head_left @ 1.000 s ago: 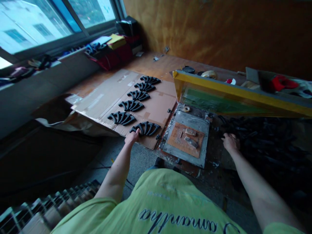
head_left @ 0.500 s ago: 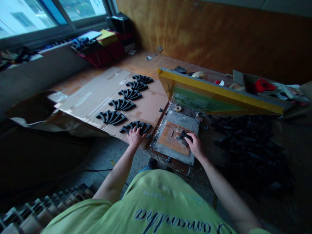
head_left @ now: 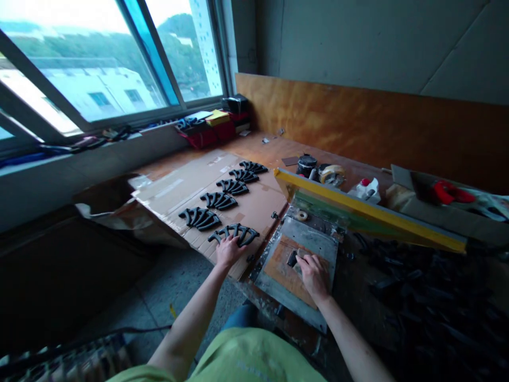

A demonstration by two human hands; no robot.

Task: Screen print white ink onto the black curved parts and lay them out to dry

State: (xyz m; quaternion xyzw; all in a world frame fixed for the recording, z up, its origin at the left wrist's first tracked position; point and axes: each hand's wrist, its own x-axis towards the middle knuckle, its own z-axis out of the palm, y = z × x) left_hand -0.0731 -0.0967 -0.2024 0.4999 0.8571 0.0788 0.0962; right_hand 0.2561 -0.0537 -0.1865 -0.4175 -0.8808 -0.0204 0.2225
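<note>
My left hand [head_left: 228, 251] is at the near edge of a fan-shaped row of black plastic handle-like parts [head_left: 248, 234], with its fingers closed on one of them. Part of that piece is hidden under the fingers. My right hand [head_left: 314, 273] pinches another black handle-like part [head_left: 292, 258] over the brown board [head_left: 278, 265] of a flat metal plate. Its fingers cover much of this part. More fans of the same black parts [head_left: 218, 200] lie behind my left hand on a cardboard sheet [head_left: 170, 185].
A yellow-edged screen frame [head_left: 369, 207] is tilted up behind the plate. A dark heap of black parts [head_left: 429, 297] lies to the right. A tape roll [head_left: 302, 215], a dark tub [head_left: 306, 163] and an open carton [head_left: 421, 207] stand farther back. Windows are at the left.
The view has tilted up, showing more window and wall. My right hand has moved over the board and covers more of its part. My left hand stays at the same fan.
</note>
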